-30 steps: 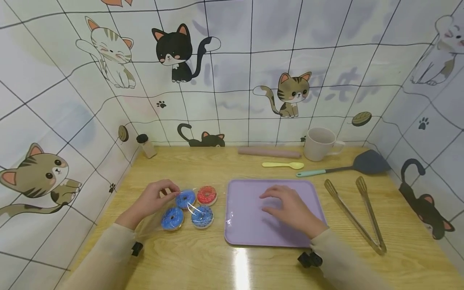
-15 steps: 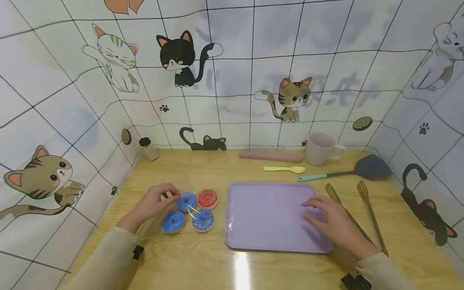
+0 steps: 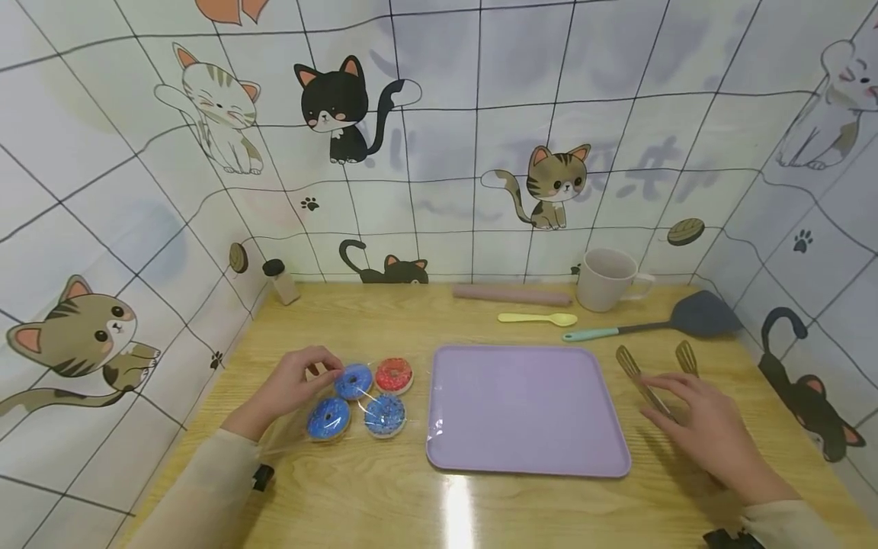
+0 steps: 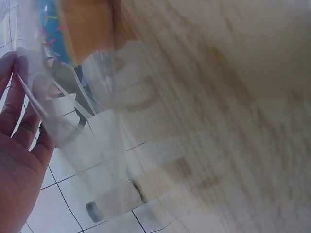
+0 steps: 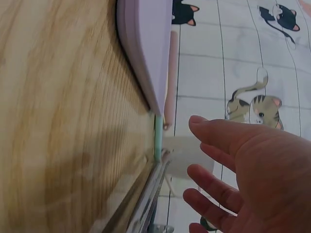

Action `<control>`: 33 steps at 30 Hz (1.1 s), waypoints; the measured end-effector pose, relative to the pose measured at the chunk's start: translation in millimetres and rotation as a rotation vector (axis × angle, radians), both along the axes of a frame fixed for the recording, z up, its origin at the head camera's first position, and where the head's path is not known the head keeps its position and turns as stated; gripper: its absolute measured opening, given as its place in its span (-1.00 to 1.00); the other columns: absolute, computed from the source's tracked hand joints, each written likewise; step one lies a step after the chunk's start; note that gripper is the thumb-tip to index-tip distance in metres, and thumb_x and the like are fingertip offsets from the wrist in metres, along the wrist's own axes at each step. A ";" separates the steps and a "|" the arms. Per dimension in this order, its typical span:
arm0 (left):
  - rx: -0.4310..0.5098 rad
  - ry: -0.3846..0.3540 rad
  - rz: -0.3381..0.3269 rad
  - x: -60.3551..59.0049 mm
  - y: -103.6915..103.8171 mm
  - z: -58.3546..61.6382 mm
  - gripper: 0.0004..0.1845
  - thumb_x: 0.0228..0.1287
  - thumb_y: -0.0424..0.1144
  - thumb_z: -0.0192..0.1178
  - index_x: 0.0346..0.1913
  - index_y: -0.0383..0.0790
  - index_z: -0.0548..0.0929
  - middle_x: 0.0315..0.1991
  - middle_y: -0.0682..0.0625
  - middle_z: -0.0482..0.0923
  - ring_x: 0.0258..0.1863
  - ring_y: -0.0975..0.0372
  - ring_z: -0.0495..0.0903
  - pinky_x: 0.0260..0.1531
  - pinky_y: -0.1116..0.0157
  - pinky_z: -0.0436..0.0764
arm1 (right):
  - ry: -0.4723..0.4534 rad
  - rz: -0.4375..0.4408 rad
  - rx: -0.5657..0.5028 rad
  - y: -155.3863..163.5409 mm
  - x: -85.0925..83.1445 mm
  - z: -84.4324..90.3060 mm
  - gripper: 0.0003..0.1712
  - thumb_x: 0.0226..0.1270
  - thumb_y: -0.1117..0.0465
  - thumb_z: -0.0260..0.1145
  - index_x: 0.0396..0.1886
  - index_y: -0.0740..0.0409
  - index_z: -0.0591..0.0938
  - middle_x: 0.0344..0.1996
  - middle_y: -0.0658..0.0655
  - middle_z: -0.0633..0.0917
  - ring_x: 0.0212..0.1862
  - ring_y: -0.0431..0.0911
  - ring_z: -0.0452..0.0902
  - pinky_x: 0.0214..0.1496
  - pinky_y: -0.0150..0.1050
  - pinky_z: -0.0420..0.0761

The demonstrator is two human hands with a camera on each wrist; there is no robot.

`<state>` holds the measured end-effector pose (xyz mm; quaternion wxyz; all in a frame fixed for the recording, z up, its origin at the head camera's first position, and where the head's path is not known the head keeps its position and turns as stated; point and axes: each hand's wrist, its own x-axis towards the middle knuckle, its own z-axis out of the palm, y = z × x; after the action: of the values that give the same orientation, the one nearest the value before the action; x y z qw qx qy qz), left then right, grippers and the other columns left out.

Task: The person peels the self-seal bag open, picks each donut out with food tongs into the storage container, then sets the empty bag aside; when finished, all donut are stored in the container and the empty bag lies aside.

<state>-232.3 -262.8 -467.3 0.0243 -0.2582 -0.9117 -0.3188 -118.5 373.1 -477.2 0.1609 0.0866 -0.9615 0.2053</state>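
Observation:
My left hand (image 3: 291,381) pinches the edge of a clear plastic bag (image 4: 73,136) on the left of the table. Inside the bag lie a red doughnut (image 3: 394,375) and several blue ones, such as the blue doughnut (image 3: 385,415) nearest the tray. In the left wrist view, bag film stretches from the fingers past a sprinkled doughnut (image 4: 56,34). My right hand (image 3: 716,431) hovers over the metal tongs (image 3: 634,370), fingers parted and holding nothing. It hides the tongs' middle and hinge end. The right wrist view shows the tongs (image 5: 146,196) beside the fingers.
A lilac tray (image 3: 521,412) lies mid-table. Behind it are a yellow spoon (image 3: 537,319), a rolling pin (image 3: 511,295), a mug (image 3: 607,280) and a turner (image 3: 703,314). A shaker (image 3: 282,284) stands back left. Cat-print walls (image 3: 446,168) enclose the table.
My right hand has moved from above the tray rightward to above the tongs. My left hand has stayed at the bag, and the doughnuts have not moved.

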 end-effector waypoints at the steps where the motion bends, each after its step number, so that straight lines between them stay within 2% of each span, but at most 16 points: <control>1: -0.003 0.002 0.002 -0.2 -0.1 0.5 -0.94 0.41 -0.22 0.35 -0.14 -0.06 0.78 -0.20 0.23 0.71 -0.19 0.35 0.61 -0.19 0.31 0.62 | -0.002 -0.011 0.000 4.7 0.0 -0.9 -0.43 0.16 0.09 0.62 0.17 0.09 0.70 0.11 0.33 0.66 0.08 0.43 0.53 -0.04 0.45 0.40; 8: -0.010 0.001 0.013 -1.5 0.3 4.2 -0.94 0.42 -0.20 0.35 -0.14 -0.03 0.78 -0.20 0.24 0.71 -0.18 0.35 0.62 -0.18 0.30 0.62 | -0.022 -0.057 -0.030 29.1 4.8 -7.8 -0.36 0.18 0.03 0.60 0.19 0.22 0.66 0.18 0.51 0.56 0.12 0.52 0.41 0.05 0.47 0.32; 11: -0.014 0.001 0.018 -2.3 0.0 4.3 -0.94 0.42 -0.20 0.35 -0.14 -0.02 0.78 -0.19 0.24 0.72 -0.18 0.34 0.62 -0.18 0.31 0.62 | -0.044 -0.083 -0.023 38.0 7.0 -11.4 -0.25 0.19 -0.01 0.59 0.27 0.29 0.60 0.19 0.57 0.51 0.13 0.55 0.36 0.10 0.49 0.29; 16: -0.022 0.010 0.028 -2.7 -0.9 4.1 -0.94 0.41 -0.22 0.36 -0.14 -0.02 0.78 -0.20 0.24 0.71 -0.18 0.35 0.61 -0.18 0.32 0.62 | -0.103 -0.122 0.009 49.1 6.9 -15.9 -0.08 0.20 -0.15 0.56 0.39 0.30 0.49 0.22 0.59 0.48 0.16 0.55 0.34 0.06 0.50 0.32; 23: -0.026 0.003 0.031 -2.5 -1.1 5.2 -0.94 0.41 -0.22 0.36 -0.14 -0.03 0.78 -0.20 0.23 0.72 -0.18 0.33 0.62 -0.18 0.31 0.62 | -0.189 -0.135 0.029 55.1 8.6 -22.2 0.01 0.23 -0.22 0.53 0.42 0.36 0.42 0.18 0.64 0.46 0.02 0.50 0.48 -0.06 0.47 0.42; 28: -0.017 0.010 0.024 -3.2 0.6 5.6 -0.94 0.40 -0.22 0.36 -0.14 -0.04 0.80 -0.20 0.19 0.73 -0.18 0.31 0.63 -0.17 0.29 0.62 | -0.290 -0.158 0.007 56.9 8.8 -24.1 0.17 0.23 -0.30 0.50 0.46 0.49 0.29 0.21 0.69 0.37 0.03 0.51 0.50 -0.06 0.44 0.48; 33: -0.012 -0.001 0.014 -1.6 2.1 2.7 -0.94 0.41 -0.23 0.36 -0.15 -0.01 0.79 -0.22 0.20 0.73 -0.18 0.32 0.63 -0.18 0.29 0.62 | -0.339 -0.160 0.047 58.2 10.3 -24.6 0.34 0.19 -0.37 0.48 0.50 0.60 0.15 0.11 0.72 0.43 -0.03 0.52 0.52 -0.10 0.40 0.51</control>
<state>-234.0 -260.7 -464.6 0.0244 -0.2515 -0.9154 -0.3134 -108.2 431.4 -501.8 0.0102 -0.0225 -0.9831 0.1812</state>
